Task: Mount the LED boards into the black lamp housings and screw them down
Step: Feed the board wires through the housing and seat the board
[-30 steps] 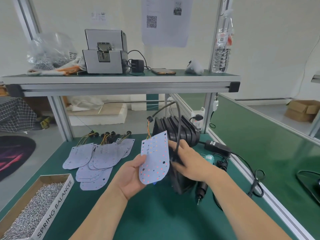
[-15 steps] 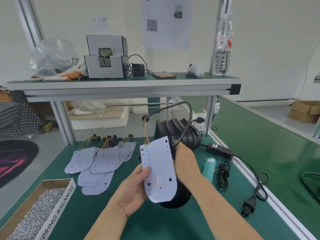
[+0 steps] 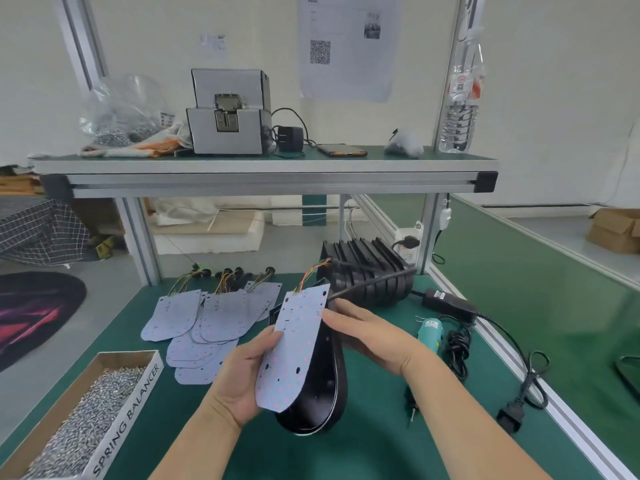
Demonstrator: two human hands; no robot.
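Holding the LED board (image 3: 294, 351) by its left edge, the left hand (image 3: 239, 372) has its grip clamped on it. The board stands tilted, wire end farthest away, just in front of the open black lamp housing (image 3: 327, 386), which rests on the tabletop (image 3: 346, 452). The right hand (image 3: 370, 334) grip is clamped on the housing's upper right rim, thumb touching the board's right edge. Spare boards (image 3: 173, 315) lie left of the left grip; the electric screwdriver (image 3: 429, 332) lies right of the right grip.

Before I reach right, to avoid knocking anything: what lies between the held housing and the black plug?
The head view shows the teal electric screwdriver lying on the mat between the black housing and the plug.
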